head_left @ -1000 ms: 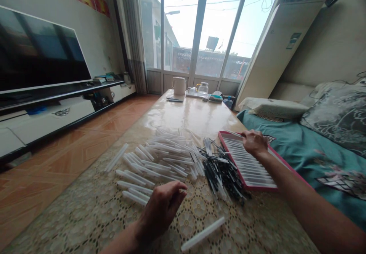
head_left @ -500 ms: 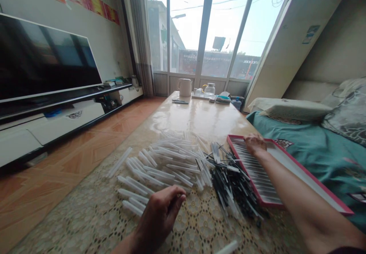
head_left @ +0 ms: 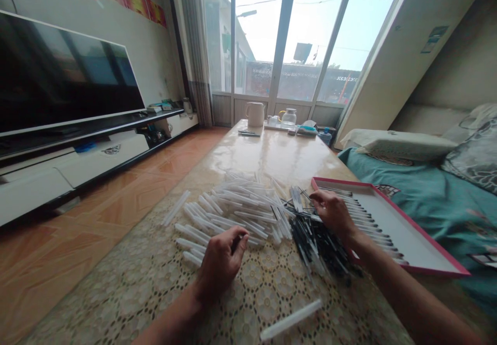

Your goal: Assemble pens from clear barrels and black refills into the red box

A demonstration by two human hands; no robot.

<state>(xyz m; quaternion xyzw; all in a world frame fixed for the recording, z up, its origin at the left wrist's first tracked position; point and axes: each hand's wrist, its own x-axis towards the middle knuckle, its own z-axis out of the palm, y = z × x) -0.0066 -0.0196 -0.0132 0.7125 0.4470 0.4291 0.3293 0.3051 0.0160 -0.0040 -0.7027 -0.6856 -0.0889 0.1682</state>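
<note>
My left hand (head_left: 224,256) hovers at the near edge of a pile of frosted white tubes (head_left: 233,203), thumb and fingertips pressed together. Whatever may be in that pinch is too small to make out. My right hand (head_left: 333,211) is over the left rim of a red-edged tray (head_left: 419,231), its fingers closed near the thin sticks. Under and beside it lies a heap of slim black sticks (head_left: 318,246), with several pale ones (head_left: 296,198) on top. Inside the tray, slender brush-like sticks with dark tips (head_left: 373,226) lie in a row. A single white tube (head_left: 291,320) rests nearest me.
A patterned cover lies on the long table (head_left: 267,153). At its far end stand a beige jug (head_left: 255,114), a glass pot (head_left: 289,118) and a tissue pack (head_left: 306,130). A green-covered sofa (head_left: 373,166) is on the right, a TV cabinet (head_left: 104,153) on the left.
My right hand has moved left from over the tray to the black stick heap, uncovering the row in the tray. The view has shifted slightly; my left hand stays pinched by the tubes.
</note>
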